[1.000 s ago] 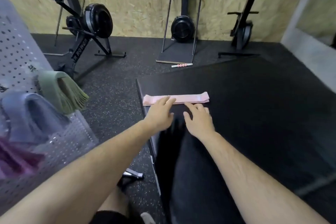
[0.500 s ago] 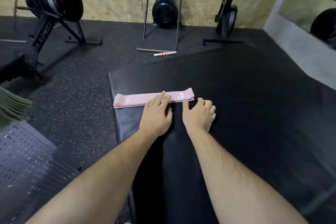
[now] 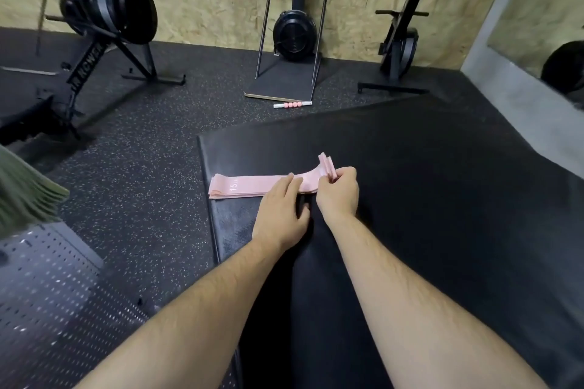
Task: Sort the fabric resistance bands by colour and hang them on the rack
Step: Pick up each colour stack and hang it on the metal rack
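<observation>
A stack of pink fabric bands [image 3: 240,186] lies across the far left corner of a black mat [image 3: 426,199]. My right hand [image 3: 338,193] pinches the right end of the stack and lifts it off the mat. My left hand [image 3: 281,215] lies flat with straight fingers pressing on the middle of the bands. At the left edge hang green bands [image 3: 22,196] on the grey perforated rack [image 3: 47,294].
Rowing machines and a ski trainer [image 3: 294,31] stand along the wooden wall at the back. A small pink roller stick [image 3: 292,105] lies on the speckled rubber floor. A mirror wall runs along the right.
My right hand has taken hold of the right end of the pink bands and raised it. The left hand stays pressed on the stack. The view has tilted slightly.
</observation>
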`<move>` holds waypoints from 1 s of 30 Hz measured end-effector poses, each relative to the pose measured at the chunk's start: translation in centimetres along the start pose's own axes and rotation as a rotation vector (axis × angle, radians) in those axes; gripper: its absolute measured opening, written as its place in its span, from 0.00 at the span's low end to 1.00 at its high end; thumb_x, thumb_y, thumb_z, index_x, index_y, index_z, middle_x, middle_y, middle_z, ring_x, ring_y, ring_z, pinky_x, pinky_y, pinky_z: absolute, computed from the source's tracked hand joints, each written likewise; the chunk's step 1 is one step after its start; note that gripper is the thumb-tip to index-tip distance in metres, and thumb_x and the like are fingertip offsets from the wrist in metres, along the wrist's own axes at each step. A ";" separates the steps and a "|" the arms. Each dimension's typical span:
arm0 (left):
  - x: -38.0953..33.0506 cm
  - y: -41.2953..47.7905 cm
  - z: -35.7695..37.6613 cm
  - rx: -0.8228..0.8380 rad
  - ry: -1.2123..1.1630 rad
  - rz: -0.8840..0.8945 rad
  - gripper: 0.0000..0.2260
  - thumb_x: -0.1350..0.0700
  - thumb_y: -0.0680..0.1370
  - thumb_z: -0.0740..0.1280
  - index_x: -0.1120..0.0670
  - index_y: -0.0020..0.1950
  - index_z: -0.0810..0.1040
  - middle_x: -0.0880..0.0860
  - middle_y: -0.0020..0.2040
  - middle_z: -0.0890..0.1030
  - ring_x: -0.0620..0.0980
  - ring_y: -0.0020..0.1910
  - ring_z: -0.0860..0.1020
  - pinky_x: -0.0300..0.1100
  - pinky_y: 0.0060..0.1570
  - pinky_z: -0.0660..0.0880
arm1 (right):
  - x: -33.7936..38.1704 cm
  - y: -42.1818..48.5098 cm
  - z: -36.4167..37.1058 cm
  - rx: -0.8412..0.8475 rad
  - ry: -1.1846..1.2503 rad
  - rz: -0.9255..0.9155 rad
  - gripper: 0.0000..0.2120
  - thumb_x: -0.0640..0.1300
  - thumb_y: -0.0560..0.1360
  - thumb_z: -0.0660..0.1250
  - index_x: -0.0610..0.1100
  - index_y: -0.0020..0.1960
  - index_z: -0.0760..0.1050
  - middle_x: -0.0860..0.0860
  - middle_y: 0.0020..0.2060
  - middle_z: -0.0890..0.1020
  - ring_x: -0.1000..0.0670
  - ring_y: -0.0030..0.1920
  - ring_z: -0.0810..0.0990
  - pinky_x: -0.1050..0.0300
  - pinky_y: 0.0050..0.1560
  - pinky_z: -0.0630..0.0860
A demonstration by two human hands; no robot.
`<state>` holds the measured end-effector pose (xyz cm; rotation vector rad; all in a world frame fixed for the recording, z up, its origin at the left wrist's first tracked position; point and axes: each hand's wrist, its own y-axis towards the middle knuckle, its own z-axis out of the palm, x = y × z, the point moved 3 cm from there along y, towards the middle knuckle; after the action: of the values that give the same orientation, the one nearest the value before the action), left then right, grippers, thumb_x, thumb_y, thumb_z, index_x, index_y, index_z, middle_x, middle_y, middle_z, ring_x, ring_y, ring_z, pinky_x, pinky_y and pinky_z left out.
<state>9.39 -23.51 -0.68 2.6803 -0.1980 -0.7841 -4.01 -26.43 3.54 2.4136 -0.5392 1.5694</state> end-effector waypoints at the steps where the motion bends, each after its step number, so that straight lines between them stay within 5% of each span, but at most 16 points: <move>1: 0.0 -0.2 -0.4 -0.001 -0.030 -0.020 0.28 0.52 0.77 0.66 0.57 0.77 0.68 0.55 0.77 0.69 0.54 0.77 0.65 0.49 0.76 0.62 | 1.0 -0.7 -0.6 0.005 0.063 -0.019 0.06 0.39 0.78 0.65 0.45 0.53 0.71 0.51 0.48 0.80 0.51 0.46 0.80 0.58 0.39 0.73; 9: -1.5 -2.1 -8.4 -0.137 -0.336 -0.105 0.41 0.50 0.73 0.76 0.54 0.81 0.59 0.51 0.78 0.67 0.47 0.77 0.66 0.50 0.75 0.65 | 9.6 -8.3 -2.3 0.165 0.248 -0.298 0.13 0.41 0.76 0.70 0.46 0.58 0.71 0.57 0.44 0.79 0.60 0.43 0.79 0.61 0.43 0.75; 15: -3.2 -2.8 -18.0 -0.218 -0.373 -0.133 0.36 0.53 0.74 0.72 0.41 0.78 0.60 0.39 0.61 0.78 0.46 0.61 0.79 0.47 0.59 0.75 | 17.6 -13.8 -3.7 0.329 0.294 -0.405 0.17 0.39 0.75 0.71 0.48 0.60 0.70 0.56 0.44 0.81 0.60 0.41 0.80 0.61 0.41 0.76; 18: -3.3 -4.3 -21.1 -0.168 -0.477 -0.174 0.29 0.58 0.78 0.67 0.41 0.77 0.63 0.38 0.60 0.79 0.37 0.57 0.78 0.43 0.60 0.76 | 20.4 -15.8 -4.7 0.354 0.316 -0.408 0.17 0.37 0.72 0.69 0.51 0.57 0.70 0.52 0.45 0.84 0.53 0.42 0.84 0.57 0.43 0.79; 20: -3.8 -6.3 -23.1 -0.171 -0.529 -0.132 0.24 0.63 0.79 0.63 0.47 0.74 0.67 0.41 0.58 0.79 0.34 0.56 0.78 0.37 0.59 0.76 | 21.5 -17.1 -5.3 0.373 0.334 -0.392 0.19 0.36 0.70 0.69 0.52 0.55 0.70 0.50 0.46 0.85 0.48 0.43 0.86 0.49 0.46 0.83; 26: -3.4 -14.0 -29.1 -0.128 -0.623 -0.226 0.27 0.59 0.76 0.68 0.45 0.73 0.67 0.57 0.54 0.81 0.52 0.52 0.83 0.44 0.56 0.79 | 22.9 -21.6 -6.3 0.478 0.468 -0.324 0.22 0.32 0.69 0.72 0.48 0.57 0.71 0.47 0.47 0.82 0.46 0.42 0.86 0.51 0.43 0.85; 30: -2.7 -19.2 -33.4 -0.106 -0.474 -0.281 0.28 0.57 0.76 0.74 0.40 0.71 0.68 0.53 0.50 0.78 0.45 0.44 0.81 0.43 0.49 0.79 | 22.6 -23.7 -6.0 0.479 0.500 -0.260 0.23 0.31 0.69 0.71 0.46 0.60 0.69 0.46 0.48 0.81 0.44 0.38 0.87 0.50 0.43 0.85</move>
<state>26.09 4.40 20.16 2.4100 0.1099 -1.4677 9.07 -6.83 27.14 2.1160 0.2603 2.2535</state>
